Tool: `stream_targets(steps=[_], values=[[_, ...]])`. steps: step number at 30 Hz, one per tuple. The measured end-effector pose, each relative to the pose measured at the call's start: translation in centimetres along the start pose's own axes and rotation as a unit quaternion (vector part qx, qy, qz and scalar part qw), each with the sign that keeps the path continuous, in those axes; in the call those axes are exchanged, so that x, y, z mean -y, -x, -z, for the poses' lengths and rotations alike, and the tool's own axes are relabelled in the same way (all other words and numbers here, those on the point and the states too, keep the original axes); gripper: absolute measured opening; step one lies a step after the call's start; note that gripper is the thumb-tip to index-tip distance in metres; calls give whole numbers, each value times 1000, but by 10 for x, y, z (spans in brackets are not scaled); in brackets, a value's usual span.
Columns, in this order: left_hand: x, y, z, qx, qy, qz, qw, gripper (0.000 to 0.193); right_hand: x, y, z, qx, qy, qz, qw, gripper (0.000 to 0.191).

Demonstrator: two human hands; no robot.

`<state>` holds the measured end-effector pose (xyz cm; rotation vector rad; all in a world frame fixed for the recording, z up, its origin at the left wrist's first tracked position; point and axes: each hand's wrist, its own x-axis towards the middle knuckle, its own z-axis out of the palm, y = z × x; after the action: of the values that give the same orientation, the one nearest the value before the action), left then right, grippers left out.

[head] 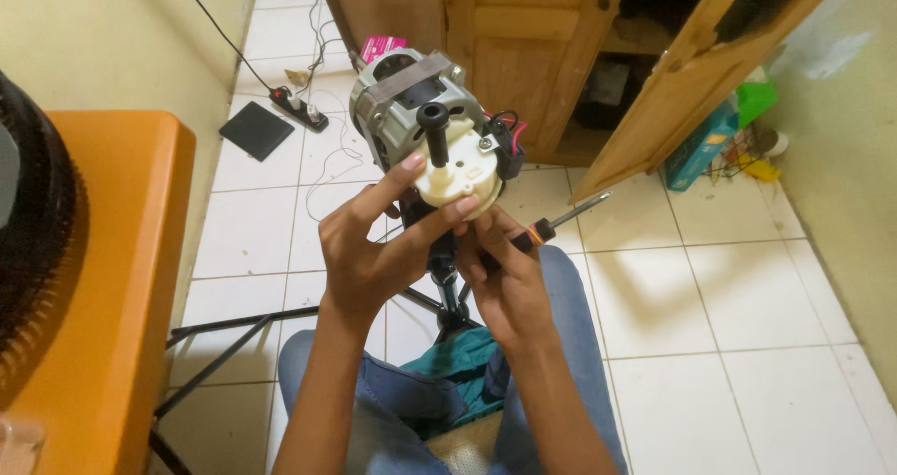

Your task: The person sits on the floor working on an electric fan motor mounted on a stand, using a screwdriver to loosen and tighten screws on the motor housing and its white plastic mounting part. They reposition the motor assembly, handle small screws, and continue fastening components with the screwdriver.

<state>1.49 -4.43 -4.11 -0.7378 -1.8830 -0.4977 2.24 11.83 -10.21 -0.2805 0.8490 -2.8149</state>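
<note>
A grey metal fan motor (397, 97) with a cream plastic gearbox (455, 167) and a black knob shaft (434, 131) stands on a pole above my lap. My left hand (374, 246) grips the cream gearbox, thumb and fingers on its lower edge. My right hand (505, 283) is under the gearbox and holds a screwdriver (561, 221) with a black and orange handle, its shaft pointing up to the right. Red and black wires (507, 125) run along the motor's right side.
An orange table (121, 279) with a black fan grille (33, 223) is at the left. A wooden cabinet (523, 45) with an open door (701, 73) stands ahead. A power strip (299, 106) and dark flat pad (254, 129) lie on the white tiled floor. Black stand legs (234, 330) spread below.
</note>
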Motion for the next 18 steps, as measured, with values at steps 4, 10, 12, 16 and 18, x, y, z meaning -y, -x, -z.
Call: stream_targets(steps=[4,10,12,16,18], values=[[0,3,4,9,-9,3,1000,44,0,0,4,-1,7,4,1000,24],[0,5,2,8,-11,2,1000,44,0,-3,10,-10,-37,-32,999,32],[0,6,1,9,-15,2,1000,44,0,-5,13,-10,-42,-38,998,35],[-1,8,0,7,-5,3,1000,43,-1,-8,18,-13,-59,-60,996,38],[0,9,-1,8,0,6,1000,43,-2,-11,20,25,-90,-58,994,44]])
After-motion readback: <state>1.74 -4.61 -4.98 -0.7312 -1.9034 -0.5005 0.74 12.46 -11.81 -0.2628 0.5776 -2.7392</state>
